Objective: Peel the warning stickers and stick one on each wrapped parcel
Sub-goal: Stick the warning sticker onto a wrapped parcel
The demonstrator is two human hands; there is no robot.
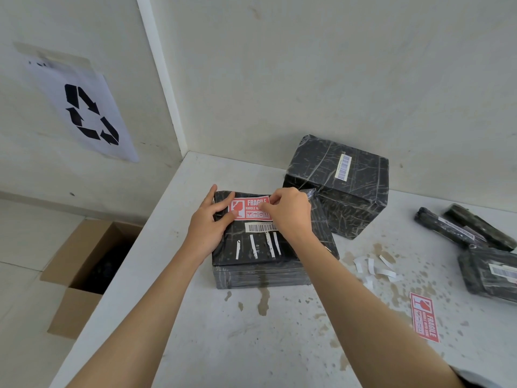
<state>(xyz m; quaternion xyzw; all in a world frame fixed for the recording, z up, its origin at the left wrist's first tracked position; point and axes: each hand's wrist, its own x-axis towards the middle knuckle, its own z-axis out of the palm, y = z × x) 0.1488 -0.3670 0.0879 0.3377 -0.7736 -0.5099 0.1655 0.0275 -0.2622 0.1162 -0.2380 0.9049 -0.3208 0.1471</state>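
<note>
Left hand point(208, 219) flat, right hand point(291, 211) pinching, laying a fragile sticker point(247, 209) on one wrapped parcel point(251, 247) (large parcel point(335, 186) behind has none).

Arms outstretched; left hand point(208, 219) flat, right hand point(289, 211) curled.

Packing room: wrapped parcels point(337, 183), carton point(84, 264)
</note>
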